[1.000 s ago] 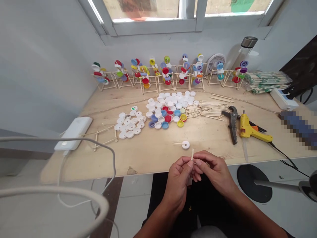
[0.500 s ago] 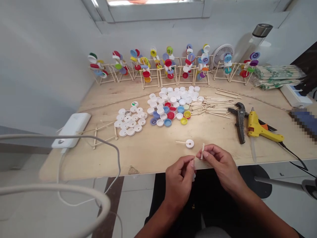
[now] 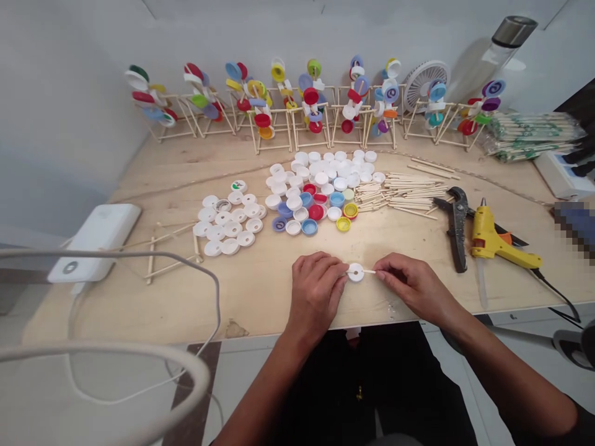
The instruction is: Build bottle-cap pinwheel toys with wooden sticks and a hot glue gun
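Observation:
A white bottle cap with a hole in its middle [image 3: 356, 277] lies on the wooden table near its front edge. From the right, my right hand [image 3: 413, 285] pinches a short wooden stick [image 3: 369, 271] whose inner end is at the cap. My left hand [image 3: 316, 288] is closed at the cap's left side, its fingertips on another stick that mostly hides under them. Beyond my hands lie white caps with holes [image 3: 232, 229], a pile of plain white and coloured caps [image 3: 316, 212], and a heap of loose sticks [image 3: 409, 192].
A yellow glue gun [image 3: 486, 232] and black-handled cutters [image 3: 458, 229] lie at the right. Several stick frames with coloured cap wheels [image 3: 311, 96] line the wall beside a small fan [image 3: 426, 87]. At left are a white power bank [image 3: 95, 241], a stick frame [image 3: 151, 260] and a looping cable [image 3: 218, 297].
Both hands have moved forward from the table edge to the cap. My right hand has brought its stick to the cap's right side; my left hand now grips the stick on the left.

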Demonstrator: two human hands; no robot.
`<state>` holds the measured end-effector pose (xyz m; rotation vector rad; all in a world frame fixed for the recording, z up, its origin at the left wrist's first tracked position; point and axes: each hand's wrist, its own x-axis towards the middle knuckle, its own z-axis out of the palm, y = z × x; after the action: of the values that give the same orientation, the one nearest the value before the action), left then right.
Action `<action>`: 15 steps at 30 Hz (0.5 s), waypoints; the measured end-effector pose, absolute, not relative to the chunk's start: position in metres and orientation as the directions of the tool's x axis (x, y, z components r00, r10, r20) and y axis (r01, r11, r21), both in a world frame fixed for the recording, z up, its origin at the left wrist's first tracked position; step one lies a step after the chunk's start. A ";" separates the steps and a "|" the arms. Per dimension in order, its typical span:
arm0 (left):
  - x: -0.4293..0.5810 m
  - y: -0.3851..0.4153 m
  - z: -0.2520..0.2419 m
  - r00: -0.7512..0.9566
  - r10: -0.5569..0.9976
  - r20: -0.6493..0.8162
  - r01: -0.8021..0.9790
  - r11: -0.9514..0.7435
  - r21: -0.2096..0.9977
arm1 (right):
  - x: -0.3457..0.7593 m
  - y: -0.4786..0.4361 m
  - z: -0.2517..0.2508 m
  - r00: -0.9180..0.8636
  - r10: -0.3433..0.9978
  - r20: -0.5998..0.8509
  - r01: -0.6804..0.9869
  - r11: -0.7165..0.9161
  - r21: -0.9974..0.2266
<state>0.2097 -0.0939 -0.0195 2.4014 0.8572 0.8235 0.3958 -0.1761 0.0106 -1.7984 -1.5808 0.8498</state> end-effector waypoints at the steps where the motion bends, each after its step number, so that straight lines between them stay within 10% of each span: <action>1: 0.210 -0.094 -0.019 0.629 0.685 0.369 0.407 -0.694 0.594 | 0.397 -0.174 0.011 0.076 0.994 -0.077 0.632 -0.108 -0.768; 15: 0.211 -0.093 -0.021 0.623 0.685 0.379 0.406 -0.697 0.592 | 0.400 -0.170 0.004 0.023 0.998 -0.063 0.706 -0.061 -0.705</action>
<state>0.2108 -0.0928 -0.0209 2.3930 0.8607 0.8268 0.4001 -0.1698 0.0041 -1.8185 -1.7313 0.7834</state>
